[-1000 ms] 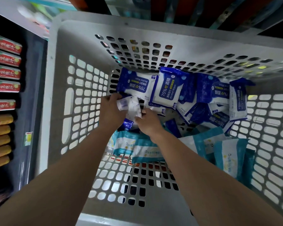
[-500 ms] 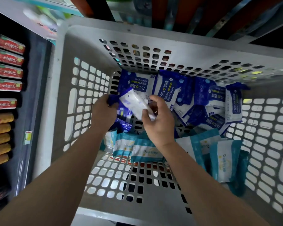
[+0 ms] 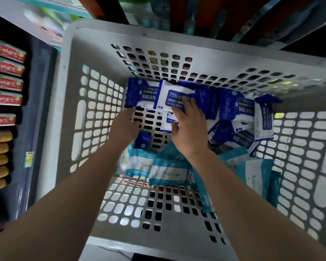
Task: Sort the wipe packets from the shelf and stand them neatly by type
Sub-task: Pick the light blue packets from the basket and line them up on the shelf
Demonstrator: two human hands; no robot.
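Fingers (image 3: 188, 105) of the right hand (image 3: 191, 129) lie spread and fairly straight, pressed flat on a white-and-blue 75% alcohol wipe packet (image 3: 167, 97) that stands against the far wall of the grey perforated basket (image 3: 77, 76); its thumb touches a second white packet (image 3: 167, 122) just below; nearest me, teal-and-white wipe packets (image 3: 167, 173) lie jumbled on the basket floor beneath both forearms; a little farther in, the left hand (image 3: 123, 128) hangs knuckles up, fingers bent out of sight, so I cannot tell whether they hold the dark blue packet (image 3: 143, 141) beside them; farther back, more blue alcohol packets (image 3: 239, 110) crowd the far right corner, some upright, some tipped; outside the basket, on the left, red boxes (image 3: 8, 66) line a dark shelf.
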